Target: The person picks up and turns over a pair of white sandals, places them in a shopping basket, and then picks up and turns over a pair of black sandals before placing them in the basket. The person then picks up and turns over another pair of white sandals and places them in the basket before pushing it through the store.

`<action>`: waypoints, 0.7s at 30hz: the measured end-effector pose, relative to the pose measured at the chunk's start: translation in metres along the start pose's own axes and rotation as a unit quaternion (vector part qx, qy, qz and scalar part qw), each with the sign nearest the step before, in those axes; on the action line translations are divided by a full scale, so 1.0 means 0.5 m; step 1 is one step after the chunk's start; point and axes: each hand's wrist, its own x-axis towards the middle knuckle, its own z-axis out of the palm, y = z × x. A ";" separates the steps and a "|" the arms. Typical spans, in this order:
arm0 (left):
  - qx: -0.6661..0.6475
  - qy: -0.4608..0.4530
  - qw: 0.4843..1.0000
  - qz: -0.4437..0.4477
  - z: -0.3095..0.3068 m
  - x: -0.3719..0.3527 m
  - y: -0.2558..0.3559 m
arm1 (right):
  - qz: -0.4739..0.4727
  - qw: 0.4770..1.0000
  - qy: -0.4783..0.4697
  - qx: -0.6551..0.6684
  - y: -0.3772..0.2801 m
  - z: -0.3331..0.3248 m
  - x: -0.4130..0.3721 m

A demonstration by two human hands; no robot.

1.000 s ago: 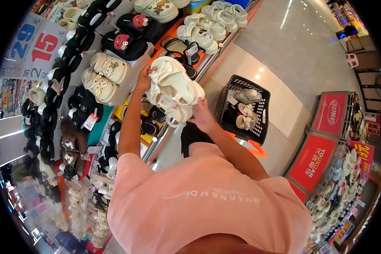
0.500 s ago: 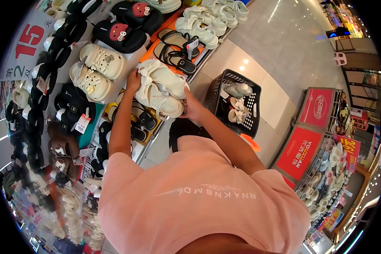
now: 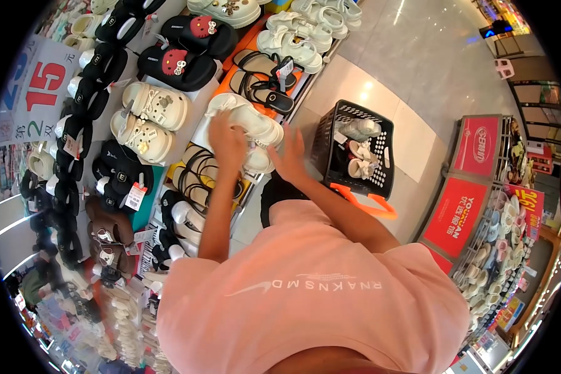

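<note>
White sandals point(image 3: 255, 121) now look set down left of the basket point(image 3: 385, 177); right hand point(image 3: 288, 161) freed up, grip spread, empty; left hand point(image 3: 226, 138) over them, can't tell if gripping.

So the display shelf point(image 3: 311, 87) is pretty packed: black strappy sandals point(image 3: 265, 67) are laid out on an orange panel point(image 3: 249, 38), more dark strappy ones point(image 3: 196, 177) are spread over a yellow panel point(image 3: 239, 189), and between them the white bow sandals point(image 3: 249, 118) seem to be set on a white section. Further in, black slides with red cat faces point(image 3: 181, 65) and cream charm clogs point(image 3: 153, 115) are lined up on raised white blocks. The glossy tiled floor point(image 3: 405, 62) is taken up by a black basket point(image 3: 388, 128).
</note>
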 end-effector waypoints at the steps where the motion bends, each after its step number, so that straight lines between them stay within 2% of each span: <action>1: 0.037 -0.015 0.999 0.022 0.012 -0.023 0.034 | -0.151 0.980 0.032 -0.128 -0.001 -0.012 -0.009; 2: -0.012 -0.099 0.995 -0.023 0.033 -0.050 0.045 | -0.182 0.979 -0.002 -0.093 0.007 -0.011 -0.003; 4: -0.013 -0.099 0.994 -0.042 0.082 -0.107 0.068 | -0.240 0.968 -0.063 -0.025 0.040 -0.004 0.029; 5: -0.009 -0.082 0.995 -0.050 0.092 -0.120 0.066 | -0.249 0.967 -0.046 -0.028 0.052 0.003 0.036; 8: 0.001 -0.057 0.997 -0.049 0.098 -0.135 0.076 | -0.227 0.969 -0.093 -0.013 0.041 -0.032 0.033; 13: 0.002 -0.065 0.998 -0.016 0.105 -0.145 0.067 | -0.203 0.972 -0.095 -0.076 0.031 -0.048 0.030; 16: 0.005 -0.076 0.997 -0.024 0.107 -0.144 0.079 | -0.156 0.951 -0.255 -0.080 0.033 -0.123 0.037; 18: 0.014 -0.068 0.998 -0.008 0.113 -0.146 0.078 | -0.144 0.952 -0.269 -0.001 0.109 -0.138 0.038; 20: -0.019 -0.081 0.994 -0.070 0.115 -0.146 0.097 | -0.134 0.948 -0.279 0.074 0.209 -0.217 0.003; 21: 0.018 -0.096 0.994 -0.042 0.114 -0.143 0.091 | -0.098 0.968 -0.220 0.067 0.245 -0.283 -0.035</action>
